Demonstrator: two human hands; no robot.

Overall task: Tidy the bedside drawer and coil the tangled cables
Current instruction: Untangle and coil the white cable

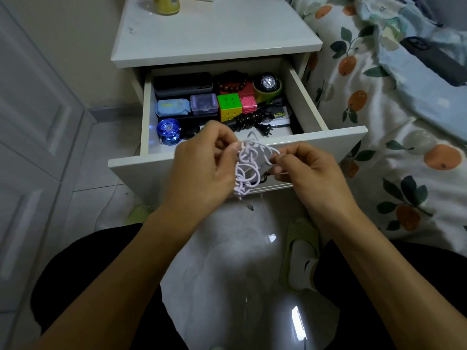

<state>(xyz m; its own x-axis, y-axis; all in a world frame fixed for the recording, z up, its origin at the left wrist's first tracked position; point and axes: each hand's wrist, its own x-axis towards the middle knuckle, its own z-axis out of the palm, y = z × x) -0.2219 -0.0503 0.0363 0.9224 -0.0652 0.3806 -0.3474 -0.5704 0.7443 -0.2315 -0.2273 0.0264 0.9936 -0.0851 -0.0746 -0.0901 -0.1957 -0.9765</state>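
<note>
A tangled pale lilac cable (249,170) hangs in loops between my two hands, just in front of the open white drawer (336,141). My left hand (202,168) pinches the tangle's upper left part, and my right hand (309,170) pinches a strand at its right side. Inside the drawer lie a coiled black cable with a plug (252,120), a blue yo-yo (168,131), a green and yellow puzzle cube (229,107), a small pink cube (249,104), a watch (267,83), a bead bracelet (232,84), a dark case (183,84), a tissue pack (173,107) and a clear box (204,104).
The drawer belongs to a white bedside table (214,34) with a yellow can (165,5) on top. A bed with fruit-print bedding (394,122) is at the right, a dark phone (434,60) lying on it. White cupboard doors (30,122) stand at left. Shiny tiles and my slippered foot (302,251) are below.
</note>
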